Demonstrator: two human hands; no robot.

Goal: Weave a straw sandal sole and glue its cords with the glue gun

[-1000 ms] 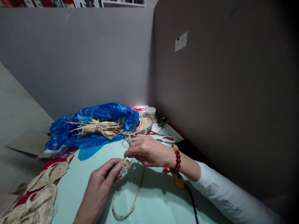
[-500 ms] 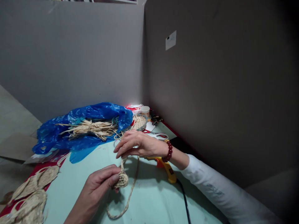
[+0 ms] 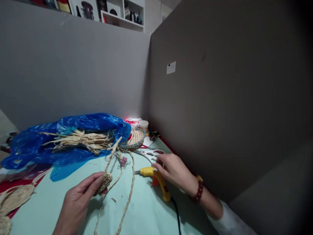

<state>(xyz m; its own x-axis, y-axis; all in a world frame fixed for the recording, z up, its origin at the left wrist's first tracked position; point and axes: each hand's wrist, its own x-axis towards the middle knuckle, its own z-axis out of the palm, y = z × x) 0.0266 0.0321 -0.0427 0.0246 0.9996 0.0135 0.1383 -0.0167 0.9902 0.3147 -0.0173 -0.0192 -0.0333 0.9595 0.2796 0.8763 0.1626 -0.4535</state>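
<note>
My left hand (image 3: 78,199) pinches a small coiled disc of braided straw (image 3: 105,180) just above the pale green table (image 3: 146,212). From the coil a long braided straw cord (image 3: 127,199) trails up towards the blue bag and down to the front edge. A small pink clip (image 3: 123,161) hangs on the cord. My right hand (image 3: 174,170) rests on the yellow glue gun (image 3: 157,178), its fingers curling over the gun's body beside the white-handled scissors (image 3: 149,152).
A blue plastic bag (image 3: 61,138) with a bundle of raw straw (image 3: 78,141) lies at the back left. A small woven basket (image 3: 136,138) and a white cup (image 3: 143,124) sit in the corner. Braided straw pieces (image 3: 12,199) lie at left. Grey partitions close the back and right.
My right hand let go of the straw cord and moved right and down onto the glue gun. My left hand kept the coil. The camera tilted up and turned.
</note>
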